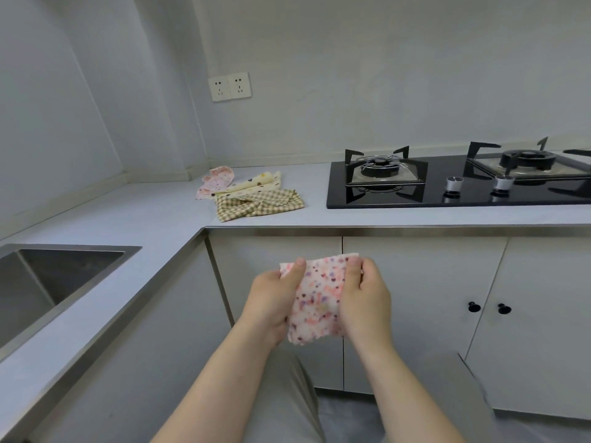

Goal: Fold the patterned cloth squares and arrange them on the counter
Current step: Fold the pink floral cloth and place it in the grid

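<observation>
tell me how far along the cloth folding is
Done: nothing neatly folded shows on the counter yet. In hand: the left hand and right hand pinch the spotted cloth in the air, in front of the cabinets. Left: the pink cloth, cream dotted cloth and green checked cloth lie rumpled and overlapping in a heap by the corner, all to fold and arrange.

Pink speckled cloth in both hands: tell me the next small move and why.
Probably lift the pink speckled cloth onto the counter near the checked cloth and lay it flat. The left hand and right hand pinch its upper corners, and it hangs in mid-air before the cabinet doors, below the counter edge, with nothing under it to fold against.
</observation>
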Action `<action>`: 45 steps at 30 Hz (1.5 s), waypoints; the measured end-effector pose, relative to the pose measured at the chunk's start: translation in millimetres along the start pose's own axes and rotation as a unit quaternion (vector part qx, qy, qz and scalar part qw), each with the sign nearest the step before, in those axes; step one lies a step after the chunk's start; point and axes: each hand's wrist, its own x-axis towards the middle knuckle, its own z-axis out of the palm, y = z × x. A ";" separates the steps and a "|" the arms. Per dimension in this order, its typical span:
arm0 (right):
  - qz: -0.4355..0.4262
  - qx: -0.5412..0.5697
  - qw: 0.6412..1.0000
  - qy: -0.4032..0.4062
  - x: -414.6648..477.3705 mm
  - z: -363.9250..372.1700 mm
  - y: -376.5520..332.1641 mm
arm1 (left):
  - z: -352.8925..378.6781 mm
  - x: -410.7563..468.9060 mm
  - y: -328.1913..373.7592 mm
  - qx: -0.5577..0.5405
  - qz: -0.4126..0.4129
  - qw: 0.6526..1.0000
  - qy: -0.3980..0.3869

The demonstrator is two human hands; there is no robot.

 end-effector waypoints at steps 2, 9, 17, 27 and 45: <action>-0.029 -0.042 0.999 0.001 2.0 -4.6 4.5 | 6.1 1.5 -7.1 -0.001 0.018 1.000 0.015; -0.056 -0.083 0.995 0.009 4.2 -10.3 11.7 | 20.7 -5.5 -12.1 0.157 0.249 0.945 0.146; -0.043 -0.040 0.998 -0.018 3.1 -11.8 6.9 | 18.9 1.4 -19.6 0.183 0.282 0.928 0.162; 0.026 -0.095 0.995 0.027 43.5 -9.9 52.3 | 56.0 50.5 -41.4 0.193 0.258 0.941 0.106; 0.198 -0.077 0.960 0.182 237.5 -158.5 -30.4 | 285.5 111.1 156.9 0.300 0.264 0.907 -0.133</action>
